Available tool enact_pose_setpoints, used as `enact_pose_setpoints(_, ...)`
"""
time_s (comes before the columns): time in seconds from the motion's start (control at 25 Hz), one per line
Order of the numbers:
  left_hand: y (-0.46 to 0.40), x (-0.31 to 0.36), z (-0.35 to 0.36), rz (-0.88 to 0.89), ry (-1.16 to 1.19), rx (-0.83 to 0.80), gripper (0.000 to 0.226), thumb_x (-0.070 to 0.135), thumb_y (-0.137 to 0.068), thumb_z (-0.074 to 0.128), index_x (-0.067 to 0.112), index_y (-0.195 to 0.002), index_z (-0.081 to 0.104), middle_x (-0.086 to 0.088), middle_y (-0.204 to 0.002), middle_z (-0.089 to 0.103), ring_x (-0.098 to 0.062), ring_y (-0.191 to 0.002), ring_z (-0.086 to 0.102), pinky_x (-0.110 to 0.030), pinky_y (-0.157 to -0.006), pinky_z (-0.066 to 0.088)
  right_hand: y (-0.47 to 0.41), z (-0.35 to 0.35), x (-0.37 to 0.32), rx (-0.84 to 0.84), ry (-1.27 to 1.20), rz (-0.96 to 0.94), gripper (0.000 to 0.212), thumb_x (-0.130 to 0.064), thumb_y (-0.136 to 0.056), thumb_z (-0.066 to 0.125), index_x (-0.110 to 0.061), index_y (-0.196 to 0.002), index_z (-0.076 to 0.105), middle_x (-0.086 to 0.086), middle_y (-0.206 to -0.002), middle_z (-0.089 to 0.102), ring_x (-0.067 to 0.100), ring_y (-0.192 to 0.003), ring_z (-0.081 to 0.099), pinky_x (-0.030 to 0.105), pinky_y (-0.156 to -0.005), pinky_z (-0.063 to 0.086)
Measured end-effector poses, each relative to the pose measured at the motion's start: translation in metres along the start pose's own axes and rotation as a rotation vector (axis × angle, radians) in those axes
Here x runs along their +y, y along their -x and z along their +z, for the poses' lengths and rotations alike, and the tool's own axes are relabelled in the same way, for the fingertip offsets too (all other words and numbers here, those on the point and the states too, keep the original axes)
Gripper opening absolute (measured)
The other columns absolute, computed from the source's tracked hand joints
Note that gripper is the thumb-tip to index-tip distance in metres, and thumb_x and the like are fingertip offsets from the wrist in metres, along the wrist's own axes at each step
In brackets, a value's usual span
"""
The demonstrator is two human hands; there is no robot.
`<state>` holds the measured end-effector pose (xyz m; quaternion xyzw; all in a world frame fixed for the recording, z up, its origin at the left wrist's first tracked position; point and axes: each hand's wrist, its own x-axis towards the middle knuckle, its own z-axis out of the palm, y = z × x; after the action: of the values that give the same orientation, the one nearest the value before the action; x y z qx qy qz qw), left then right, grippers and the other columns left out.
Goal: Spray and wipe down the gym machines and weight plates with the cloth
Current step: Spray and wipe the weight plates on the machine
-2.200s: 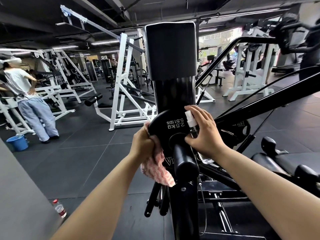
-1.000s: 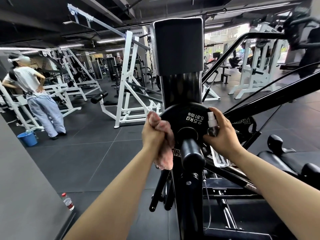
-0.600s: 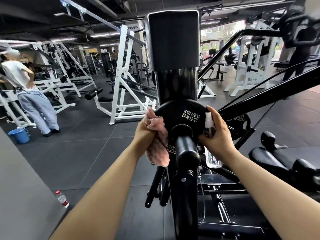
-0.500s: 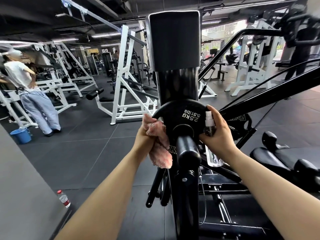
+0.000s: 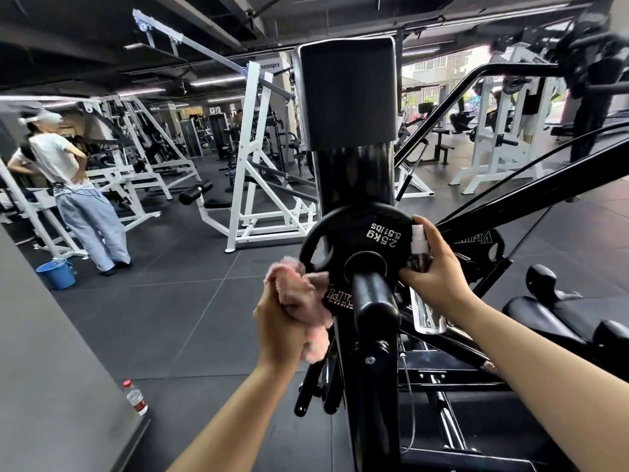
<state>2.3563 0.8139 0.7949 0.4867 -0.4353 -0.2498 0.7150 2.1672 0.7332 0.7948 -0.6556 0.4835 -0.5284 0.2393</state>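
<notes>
A round black iron weight plate point(image 5: 357, 240) on a black peg was steadied by the right hand point(image 5: 439, 277), its grip clamped on a clear spray bottle point(image 5: 425, 301). The fluffy pink cloth point(image 5: 303, 301), bunched in the left hand point(image 5: 279, 332), was pressed against the plate's lower left edge.

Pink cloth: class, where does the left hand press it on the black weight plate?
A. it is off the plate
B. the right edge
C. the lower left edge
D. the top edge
C: the left hand grips the pink cloth against the lower left rim of the weight plate, beside the peg.
</notes>
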Motion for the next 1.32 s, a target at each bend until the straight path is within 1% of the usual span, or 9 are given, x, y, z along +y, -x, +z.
enact_pose_setpoints(0.2, -0.016, 0.006, 0.043, -0.262, 0.155, -0.270, 0.032, 0.034, -0.097, 0.040, 0.018, -0.083, 0.063, -0.013, -0.086, 0.065, -0.028, -0.080, 0.062, -0.038, -0.073, 0.049, 0.006, -0.003, -0.002, 0.004, -0.029, 0.045, 0.086, -0.021, -0.054, 0.063, -0.031, -0.136, 0.041, 0.002, -0.119, 0.058, 0.027, -0.108, 0.057, 0.044, -0.097, 0.047)
enact_pose_setpoints(0.28, -0.023, -0.011, 0.043, 0.042, -0.251, -0.250, 0.012, 0.028, -0.093, 0.054, 0.017, -0.096, 0.054, -0.023, -0.094, 0.064, -0.039, -0.082, 0.064, -0.038, -0.066, 0.048, 0.008, -0.004, 0.000, -0.008, -0.030, 0.038, 0.087, -0.021, -0.054, 0.063, -0.030, -0.137, 0.040, 0.003, -0.122, 0.058, 0.026, -0.111, 0.056, 0.046, -0.098, 0.046)
enact_pose_setpoints(0.4, -0.036, -0.035, 0.038, 0.499, -0.892, -0.311, 0.066, 0.023, -0.065, 0.082, -0.002, -0.118, 0.051, -0.023, -0.108, 0.064, -0.037, -0.094, 0.064, -0.034, -0.080, 0.045, 0.006, -0.004, 0.005, -0.018, -0.020, 0.031, 0.089, -0.022, -0.053, 0.064, -0.029, -0.139, 0.040, 0.004, -0.127, 0.056, 0.027, -0.116, 0.054, 0.046, -0.101, 0.043)
enact_pose_setpoints(0.52, -0.032, -0.052, 0.029, 0.747, -1.195, -0.252, 0.064, 0.053, -0.065, 0.061, 0.029, -0.122, 0.044, -0.001, -0.147, 0.032, -0.005, -0.122, 0.037, -0.024, -0.113, 0.000, 0.006, -0.002, 0.008, -0.015, -0.023, 0.030, 0.088, -0.022, -0.054, 0.065, -0.032, -0.138, 0.039, 0.004, -0.127, 0.057, 0.027, -0.117, 0.053, 0.047, -0.101, 0.043)
enact_pose_setpoints(0.72, -0.004, -0.091, 0.011, 0.613, -1.149, -0.406, 0.101, 0.027, -0.070, 0.064, 0.006, -0.149, 0.005, -0.022, -0.153, 0.006, -0.023, -0.145, -0.009, -0.035, -0.113, -0.001, 0.007, 0.001, 0.011, 0.013, -0.040, 0.009, 0.088, -0.019, -0.058, 0.069, -0.035, -0.138, 0.037, 0.006, -0.126, 0.056, 0.030, -0.115, 0.054, 0.049, -0.099, 0.044)
enact_pose_setpoints(0.84, 0.005, -0.116, -0.010, 0.768, -1.172, -0.443, 0.066, 0.026, -0.094, 0.028, 0.002, -0.148, -0.002, -0.012, -0.157, -0.015, -0.018, -0.145, -0.008, -0.031, -0.118, 0.001, 0.009, -0.004, 0.009, 0.010, 0.001, -0.015, 0.086, -0.002, -0.066, 0.072, -0.024, -0.141, 0.038, 0.006, -0.132, 0.051, 0.026, -0.121, 0.049, 0.042, -0.106, 0.038)
enact_pose_setpoints(1.04, -0.011, -0.055, -0.018, 0.482, -0.709, -0.048, 0.060, 0.023, -0.096, 0.047, 0.013, -0.147, 0.017, 0.010, -0.148, 0.028, 0.011, -0.131, 0.032, -0.019, -0.111, 0.029, 0.002, -0.016, -0.017, 0.008, 0.315, -0.328, 0.077, -0.003, -0.067, 0.070, -0.011, -0.138, 0.043, 0.003, -0.144, 0.041, 0.021, -0.132, 0.038, 0.023, -0.107, 0.026)
enact_pose_setpoints(1.12, -0.040, -0.029, -0.001, 0.421, -0.397, -0.175, 0.051, 0.022, -0.090, 0.058, -0.002, -0.132, 0.044, -0.014, -0.127, 0.058, -0.018, -0.116, 0.058, -0.036, -0.100, 0.046, -0.011, -0.014, -0.029, -0.082, 0.384, -0.446, 0.076, -0.001, -0.069, 0.068, -0.012, -0.139, 0.042, 0.002, -0.145, 0.041, 0.018, -0.134, 0.036, 0.021, -0.109, 0.022)
enact_pose_setpoints(1.32, -0.090, 0.000, 0.037, 0.120, -0.212, -0.327, 0.029, 0.024, -0.098, 0.044, 0.012, -0.082, 0.065, 0.005, -0.065, 0.069, -0.007, -0.068, 0.066, -0.022, -0.066, 0.048, -0.020, -0.001, -0.024, -0.127, 0.364, -0.506, 0.077, -0.005, -0.068, 0.072, -0.009, -0.139, 0.042, 0.007, -0.145, 0.041, 0.019, -0.135, 0.036, 0.020, -0.114, 0.020)
